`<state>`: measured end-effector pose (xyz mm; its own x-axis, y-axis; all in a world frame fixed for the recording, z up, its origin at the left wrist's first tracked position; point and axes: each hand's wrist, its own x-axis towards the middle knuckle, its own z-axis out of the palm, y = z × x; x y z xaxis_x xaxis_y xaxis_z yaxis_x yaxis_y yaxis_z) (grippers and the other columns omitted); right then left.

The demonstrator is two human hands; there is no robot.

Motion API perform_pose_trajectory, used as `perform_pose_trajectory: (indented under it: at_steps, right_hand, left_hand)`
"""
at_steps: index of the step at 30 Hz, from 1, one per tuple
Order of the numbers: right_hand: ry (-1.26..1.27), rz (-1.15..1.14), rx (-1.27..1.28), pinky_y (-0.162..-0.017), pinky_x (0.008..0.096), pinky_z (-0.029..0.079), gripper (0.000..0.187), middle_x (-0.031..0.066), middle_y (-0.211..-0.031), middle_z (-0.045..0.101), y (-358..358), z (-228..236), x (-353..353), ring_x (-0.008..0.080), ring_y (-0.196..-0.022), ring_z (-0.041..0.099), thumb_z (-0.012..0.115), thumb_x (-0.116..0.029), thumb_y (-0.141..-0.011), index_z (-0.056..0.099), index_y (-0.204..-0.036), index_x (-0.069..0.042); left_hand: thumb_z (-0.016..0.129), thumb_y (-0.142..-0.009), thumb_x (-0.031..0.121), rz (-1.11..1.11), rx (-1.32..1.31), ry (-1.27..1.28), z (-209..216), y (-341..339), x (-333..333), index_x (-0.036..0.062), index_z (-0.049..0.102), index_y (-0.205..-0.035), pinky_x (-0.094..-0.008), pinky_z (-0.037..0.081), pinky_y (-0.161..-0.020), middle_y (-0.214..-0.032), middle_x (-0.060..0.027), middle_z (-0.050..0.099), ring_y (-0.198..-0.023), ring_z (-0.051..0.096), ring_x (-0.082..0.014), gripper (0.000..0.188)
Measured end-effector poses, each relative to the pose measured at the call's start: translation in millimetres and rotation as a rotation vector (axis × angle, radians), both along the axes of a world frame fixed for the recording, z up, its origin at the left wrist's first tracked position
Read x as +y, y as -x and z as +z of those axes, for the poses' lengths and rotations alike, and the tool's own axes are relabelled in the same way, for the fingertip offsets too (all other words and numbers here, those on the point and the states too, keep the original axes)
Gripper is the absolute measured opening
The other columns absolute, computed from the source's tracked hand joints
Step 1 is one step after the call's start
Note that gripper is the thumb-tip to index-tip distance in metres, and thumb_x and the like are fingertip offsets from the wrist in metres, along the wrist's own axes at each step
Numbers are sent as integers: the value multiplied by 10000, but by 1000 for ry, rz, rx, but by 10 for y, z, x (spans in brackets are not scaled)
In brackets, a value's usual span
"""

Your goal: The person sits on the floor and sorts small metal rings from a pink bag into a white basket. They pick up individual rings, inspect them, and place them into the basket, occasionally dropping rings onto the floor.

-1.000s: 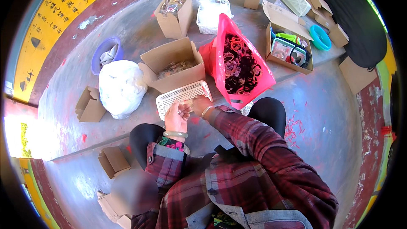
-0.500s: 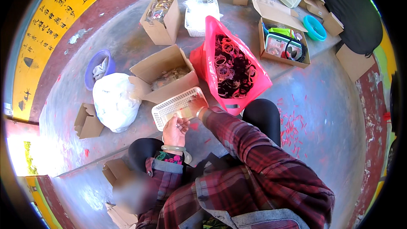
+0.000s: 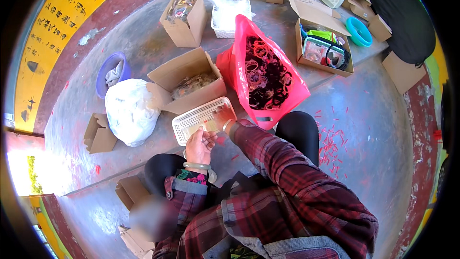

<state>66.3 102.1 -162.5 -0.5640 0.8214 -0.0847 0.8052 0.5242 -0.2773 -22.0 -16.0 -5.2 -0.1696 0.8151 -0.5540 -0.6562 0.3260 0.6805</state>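
My left hand [image 3: 199, 147] is closed, thumb and fingertips pinching the near edge of a pale yellowish flat piece [image 3: 210, 125] with a small red mark; it could be a card or packet. My right hand [image 3: 223, 116] is over the right end of a white perforated plastic basket [image 3: 181, 123], beside the same piece. Its fingers are dark and partly hidden, so their grip cannot be made out. Just beyond the basket stands an open cardboard box [image 3: 179, 67] with clear-wrapped items inside. To the right, a pink bag [image 3: 298, 86] gapes open, full of dark and pink hair ties [image 3: 261, 74].
A stuffed white plastic bag [image 3: 132, 112], purple basin [image 3: 125, 69] and small carton [image 3: 99, 134] lie left. Farther off are a filled carton [image 3: 191, 26], white basket [image 3: 224, 33], box of goods [image 3: 349, 71] and teal basin [image 3: 358, 32]. Red scraps [image 3: 331, 146] litter the floor at right.
The view has shifted slightly, so the far things sit a little higher and farther right. Both hands keep nearly the same places at the basket, with the pale piece still between them.
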Motion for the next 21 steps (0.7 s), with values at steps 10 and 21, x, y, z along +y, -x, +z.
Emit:
perform_pose_trajectory:
  at_steps: [10,21]
  right_hand:
    - [41,-58,-11,-795,390,454,214,120,-893,636,9,83,-8,255,-871,604,443,-146,-791,628,-877,-80]
    - [-40,34,-58,-715,397,462,197,122,-785,646,-40,167,31,266,-810,619,492,-129,-725,680,-751,-78]
  left_hand:
    - [489,-883,253,4,20,8,25,-21,-6,70,536,-722,-271,441,-578,-747,-102,618,-681,594,-195,248]
    - [496,-882,256,-1,22,2,-18,1,-11,75,538,-726,-270,444,-580,-755,-104,621,-692,598,-196,243]
